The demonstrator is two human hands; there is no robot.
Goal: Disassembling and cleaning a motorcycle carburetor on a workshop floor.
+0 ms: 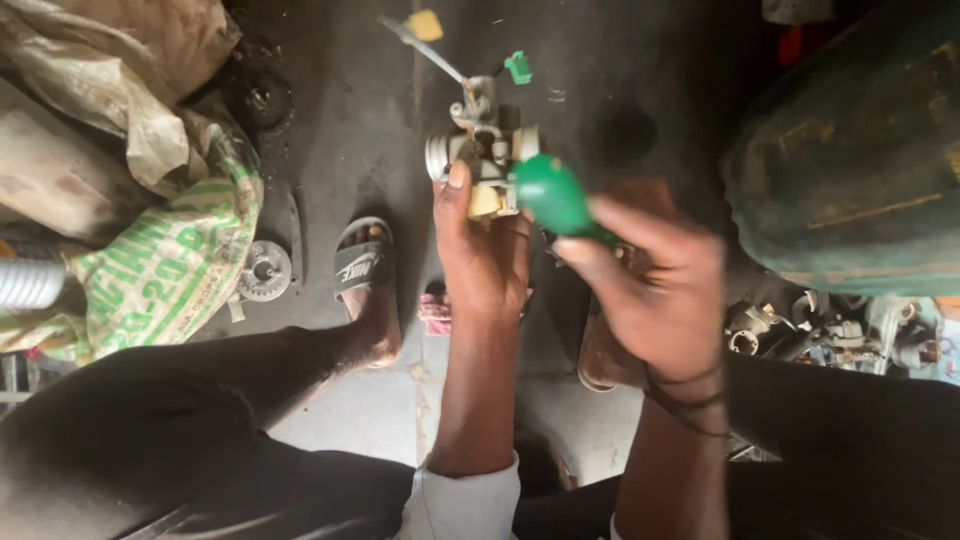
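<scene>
At far left, printed sacks [170,260] lie heaped on the concrete floor [340,130], with a small metal disc [263,270] just beside them and a sandalled foot [365,275] next to that. At centre the left hand [483,250] rises forearm-upright, fingers wrapped around a metal carburettor [483,150] held above the floor, thumb pressed up its side. Just to the right, touching the carburettor's side, is a green-handled screwdriver [553,195]; the right hand [655,290] grips its handle, fingers closed and angled up-left. Further right, loose metal parts [830,335] lie below a dark green drum [850,170].
</scene>
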